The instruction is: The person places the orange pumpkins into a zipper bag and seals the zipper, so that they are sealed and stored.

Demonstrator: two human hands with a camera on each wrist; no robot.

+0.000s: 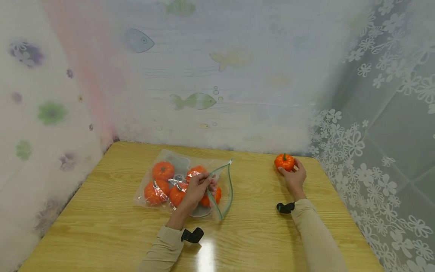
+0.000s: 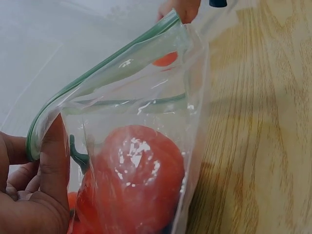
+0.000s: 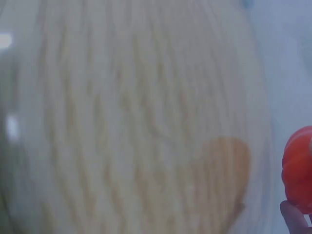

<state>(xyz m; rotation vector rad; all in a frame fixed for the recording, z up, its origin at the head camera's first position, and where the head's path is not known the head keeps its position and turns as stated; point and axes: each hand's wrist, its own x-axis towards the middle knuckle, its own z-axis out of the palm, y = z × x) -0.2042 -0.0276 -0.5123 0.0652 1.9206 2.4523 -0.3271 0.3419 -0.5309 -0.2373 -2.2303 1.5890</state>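
A clear zip bag (image 1: 185,160) with a green seal lies on the table, holding several small orange pumpkins (image 1: 163,170). My left hand (image 1: 195,192) pinches the bag's upper edge at the seal, and the mouth gapes toward the right. In the left wrist view, thumb and fingers grip the green zip strip (image 2: 92,73), with a pumpkin (image 2: 139,175) behind the plastic. At the table's far right, my right hand (image 1: 295,177) holds one orange pumpkin (image 1: 284,161) with a green stem between thumb and fingers. Only part of that pumpkin (image 3: 298,168) shows in the right wrist view.
The wooden table (image 1: 251,238) stands against a back curtain (image 1: 258,113) printed with fish. A flowered curtain (image 1: 367,158) hangs along the right side, another on the left. Black wrist cameras (image 1: 193,235) sit on both wrists.
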